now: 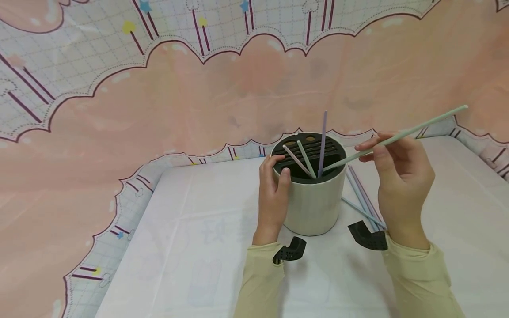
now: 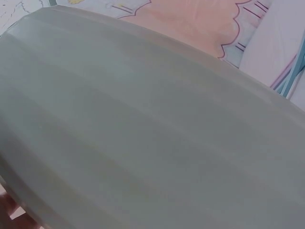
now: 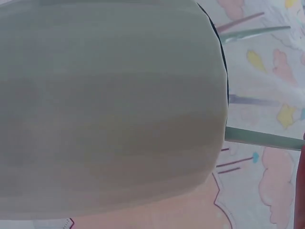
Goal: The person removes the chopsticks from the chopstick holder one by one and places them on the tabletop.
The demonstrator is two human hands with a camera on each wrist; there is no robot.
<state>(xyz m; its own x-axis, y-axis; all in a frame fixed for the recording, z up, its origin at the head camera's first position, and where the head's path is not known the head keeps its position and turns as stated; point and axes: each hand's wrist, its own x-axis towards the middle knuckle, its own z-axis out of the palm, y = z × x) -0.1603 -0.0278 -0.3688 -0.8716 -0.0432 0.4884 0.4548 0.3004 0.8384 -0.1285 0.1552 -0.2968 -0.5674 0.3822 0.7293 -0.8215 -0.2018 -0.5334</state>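
A pale grey-green round holder (image 1: 312, 210) with a black slotted top (image 1: 306, 152) stands on the white table. My left hand (image 1: 272, 196) grips its left side, with the fingers over the rim and the thumb at the front. Between thumb and fingers, my right hand (image 1: 405, 181) pinches a long light green straw (image 1: 421, 126), slanted with its lower end in the top's front opening. A pink straw (image 1: 296, 158), a shorter-showing green straw (image 1: 305, 155) and an upright purple straw (image 1: 323, 141) stand in that opening. The holder's wall (image 2: 152, 119) fills most of the left wrist view.
Several blue and purple loose straws (image 1: 363, 198) lie on the table right of the holder, partly behind my right wrist. A patterned peach and white cloth (image 1: 222, 97) covers the area behind the white tabletop (image 1: 191, 247). Black straps (image 1: 292, 250) sit at both wrists.
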